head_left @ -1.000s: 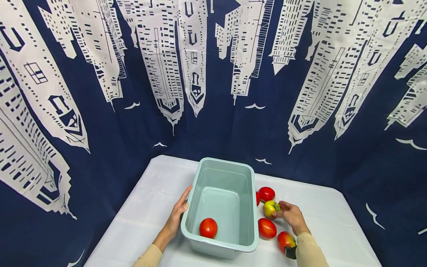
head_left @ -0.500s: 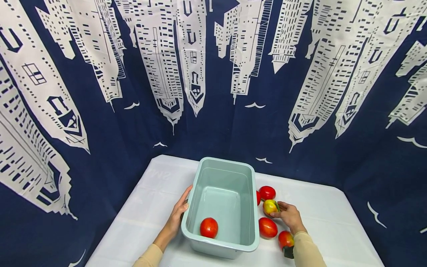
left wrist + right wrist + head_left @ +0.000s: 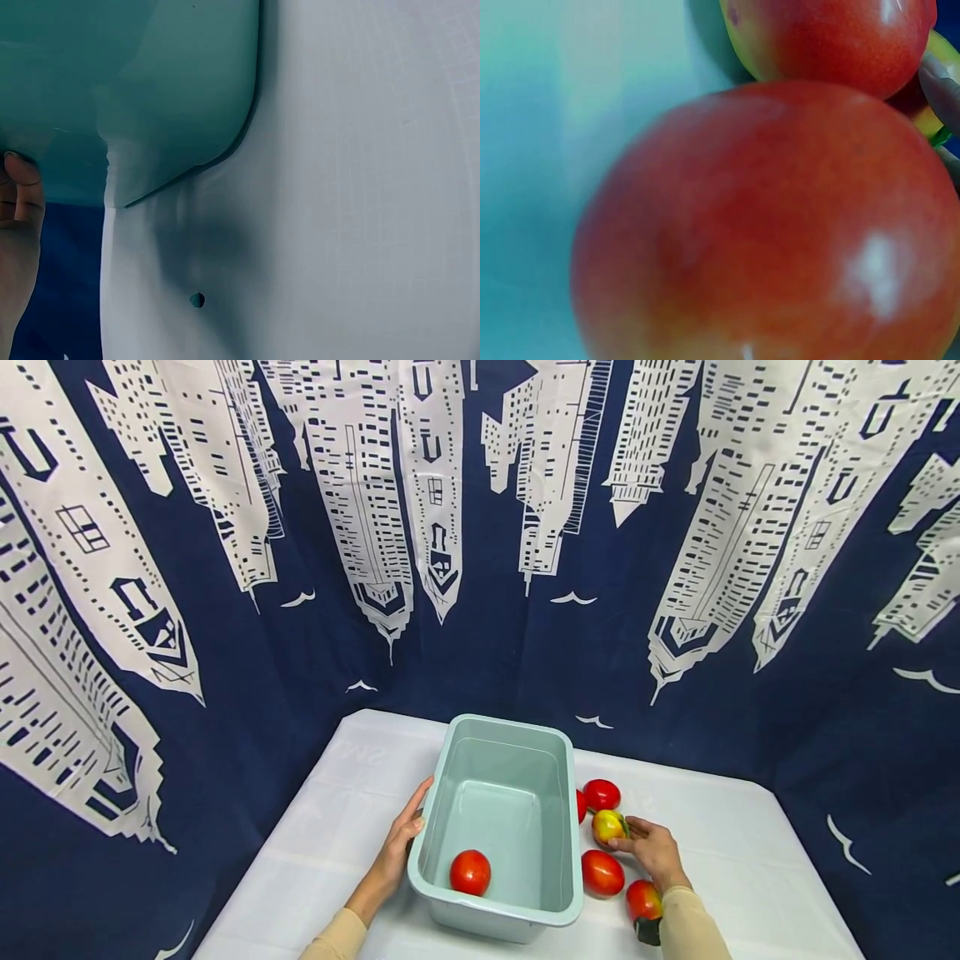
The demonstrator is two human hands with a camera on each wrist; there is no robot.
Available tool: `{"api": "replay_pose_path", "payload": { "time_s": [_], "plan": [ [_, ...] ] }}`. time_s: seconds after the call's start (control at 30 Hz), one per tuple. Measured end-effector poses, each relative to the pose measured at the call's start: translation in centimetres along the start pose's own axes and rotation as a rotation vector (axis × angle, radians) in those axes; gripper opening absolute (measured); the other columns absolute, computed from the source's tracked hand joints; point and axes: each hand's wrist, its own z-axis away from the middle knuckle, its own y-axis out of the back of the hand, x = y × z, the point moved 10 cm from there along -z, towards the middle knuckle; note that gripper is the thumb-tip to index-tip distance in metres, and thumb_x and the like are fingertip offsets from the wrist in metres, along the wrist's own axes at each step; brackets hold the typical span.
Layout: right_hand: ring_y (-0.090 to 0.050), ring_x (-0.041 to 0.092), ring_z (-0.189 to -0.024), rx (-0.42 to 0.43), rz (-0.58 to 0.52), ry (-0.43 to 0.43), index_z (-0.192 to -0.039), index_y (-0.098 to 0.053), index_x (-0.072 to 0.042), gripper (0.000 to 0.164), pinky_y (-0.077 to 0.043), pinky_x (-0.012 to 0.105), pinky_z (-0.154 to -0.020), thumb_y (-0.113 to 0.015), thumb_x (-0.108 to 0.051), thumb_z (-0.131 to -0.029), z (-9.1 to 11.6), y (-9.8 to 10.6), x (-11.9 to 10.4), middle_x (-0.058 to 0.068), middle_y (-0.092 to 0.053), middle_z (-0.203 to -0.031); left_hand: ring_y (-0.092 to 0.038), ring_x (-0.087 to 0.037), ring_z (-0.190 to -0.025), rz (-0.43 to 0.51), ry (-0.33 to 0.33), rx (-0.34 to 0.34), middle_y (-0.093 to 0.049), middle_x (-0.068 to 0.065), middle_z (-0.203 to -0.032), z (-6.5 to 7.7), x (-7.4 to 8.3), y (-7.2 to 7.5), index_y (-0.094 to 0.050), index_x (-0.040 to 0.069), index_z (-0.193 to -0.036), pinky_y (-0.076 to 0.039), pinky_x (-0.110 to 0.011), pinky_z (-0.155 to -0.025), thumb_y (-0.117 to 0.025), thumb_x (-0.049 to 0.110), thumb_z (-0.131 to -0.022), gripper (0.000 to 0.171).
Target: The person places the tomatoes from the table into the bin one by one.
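Right grip (image 3: 657, 853): thumb and fingertips clamped on the round yellow fruit with a green leafy top (image 3: 607, 828), pinched at its leafy end as far as I can make out.
Left grip (image 3: 395, 847): not clamped, by my reading; fingers lie straight against the outer left wall of the grey-green rectangular plastic bin (image 3: 487, 922).
Yellow fruit's place: outside the bin, just to its right, over the white cloth-covered worktop (image 3: 727, 852); I can't tell whether its underside touches.
Close neighbours: a glossy red oval fruit (image 3: 602, 796) just beyond, a larger red oval fruit (image 3: 603, 872) just nearer, and a red fruit partly hidden by the bin's rim (image 3: 581, 806).
Bin floor: one round, smooth, tomato-red fruit (image 3: 470, 872), near end.
Step in hand: I judge it to be securing the yellow fruit.
Next move: calls, I think, for a firm pinch, a straight lift that won't nudge those neighbours, and height over the rim should it cross to the bin, left grip steadying.
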Motion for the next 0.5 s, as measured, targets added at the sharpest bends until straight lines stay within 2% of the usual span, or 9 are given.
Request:
{"api": "replay_pose_path", "payload": {
  "time_s": [0.3,0.5],
  "plan": [
    [-0.042,0.046,-0.133,0.002,-0.041,0.03,-0.143,-0.038,0.008,0.078,-0.035,0.053,-0.107,-0.075,-0.025,-0.083,0.3,0.3,-0.5,0.031,-0.043,-0.143,-0.047,-0.005,-0.129,-0.008,-0.006,0.007,-0.027,-0.018,-0.159,0.1,0.1,0.1,-0.022,0.021,-0.156,-0.034,-0.046,-0.103,-0.031,0.02,-0.092,0.065],
    [-0.04,0.044,-0.136,-0.008,-0.091,0.055,-0.144,-0.037,0.007,0.078,-0.035,0.051,-0.108,-0.074,-0.026,-0.084,0.5,1.2,-1.4,0.03,-0.04,-0.146,-0.047,-0.006,-0.129,0.003,-0.002,0.001,-0.028,-0.017,-0.158,0.0,0.0,0.0,-0.022,0.024,-0.156,-0.034,-0.048,-0.104,-0.03,0.02,-0.094,0.063]
  ]
}}
